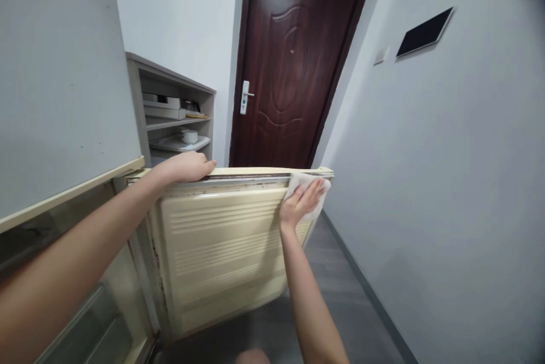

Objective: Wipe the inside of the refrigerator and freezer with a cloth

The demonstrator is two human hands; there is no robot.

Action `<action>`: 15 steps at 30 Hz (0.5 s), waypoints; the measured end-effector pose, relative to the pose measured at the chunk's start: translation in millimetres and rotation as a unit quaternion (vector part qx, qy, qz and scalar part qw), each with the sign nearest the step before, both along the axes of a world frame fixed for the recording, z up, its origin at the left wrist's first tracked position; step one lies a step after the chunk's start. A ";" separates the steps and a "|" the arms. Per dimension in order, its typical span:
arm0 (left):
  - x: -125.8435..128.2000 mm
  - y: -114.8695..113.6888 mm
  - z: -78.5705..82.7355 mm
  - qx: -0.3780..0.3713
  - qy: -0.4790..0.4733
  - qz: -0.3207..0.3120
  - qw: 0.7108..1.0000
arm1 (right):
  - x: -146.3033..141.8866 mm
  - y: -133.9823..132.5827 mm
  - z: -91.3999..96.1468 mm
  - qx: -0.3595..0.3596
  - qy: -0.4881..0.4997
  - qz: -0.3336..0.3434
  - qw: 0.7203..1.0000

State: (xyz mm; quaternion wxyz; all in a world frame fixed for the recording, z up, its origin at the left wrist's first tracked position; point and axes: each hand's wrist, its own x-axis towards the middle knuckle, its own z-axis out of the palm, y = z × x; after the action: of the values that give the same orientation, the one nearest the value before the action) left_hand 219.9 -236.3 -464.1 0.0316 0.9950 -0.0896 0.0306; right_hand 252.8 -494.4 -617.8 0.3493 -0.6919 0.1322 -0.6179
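A cream refrigerator door [221, 245] stands swung open before me, its ribbed inner panel facing me. Dark grime marks its gasket along the top and the hinge side. My left hand [187, 167] is wrapped over the door's top edge near the hinge, fingers behind it. At the far upper corner, my right hand [301, 202] presses a white cloth [321, 205] against the gasket and inner face. Its fingers lie over the cloth. Part of the cloth is hidden under the palm.
The open refrigerator compartment [131, 273] is at lower left, with a greenish-grey drawer [96, 321]. Behind the door, a grey shelf unit [176, 75] holds boxes and a white cup [189, 136]. A dark red door [298, 68] stands beyond; a wall [460, 182] runs along the right.
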 end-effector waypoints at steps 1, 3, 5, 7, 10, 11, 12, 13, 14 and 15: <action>-0.1 0.2 -0.1 -0.003 0.001 -0.001 1.000 | -4.4 7.0 6.9 -0.017 0.010 0.010 1.000; -1.4 0.3 0.1 -0.010 -0.001 -0.008 1.000 | -15.3 20.9 2.3 -0.043 0.022 0.030 0.998; -3.0 0.4 0.3 -0.012 -0.008 -0.018 1.000 | -25.7 31.2 -21.1 -0.060 0.028 0.049 0.997; -3.9 0.6 0.2 -0.011 -0.010 -0.021 1.000 | -30.9 33.4 -51.1 -0.076 0.039 0.065 0.994; -3.5 1.3 -0.1 -0.006 -0.009 -0.019 1.000 | -22.2 14.0 -82.7 -0.059 0.053 0.065 0.995; -3.0 1.6 -0.2 -0.005 -0.008 -0.019 1.000 | -15.3 1.9 -86.1 -0.037 0.051 0.057 0.996; -2.5 1.9 -0.3 -0.004 -0.008 -0.019 1.000 | -7.6 -11.5 -85.9 -0.007 0.045 0.045 0.998; -1.8 2.2 -0.4 -0.004 -0.007 -0.017 1.000 | 0.2 -24.7 -82.4 0.027 0.038 0.034 0.998; -1.1 2.5 -0.5 -0.004 -0.008 -0.014 1.000 | 7.0 -36.1 -76.3 0.060 0.031 0.023 0.997; -0.5 2.6 -0.5 -0.003 -0.008 -0.011 1.000 | 11.9 -43.9 -68.7 0.088 0.026 0.015 0.996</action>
State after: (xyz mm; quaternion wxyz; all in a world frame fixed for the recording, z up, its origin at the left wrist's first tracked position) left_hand 219.4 -233.7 -464.7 0.0344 0.9935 -0.1011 0.0385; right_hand 264.7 -538.2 -686.5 0.4148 -0.6760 0.1843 -0.5805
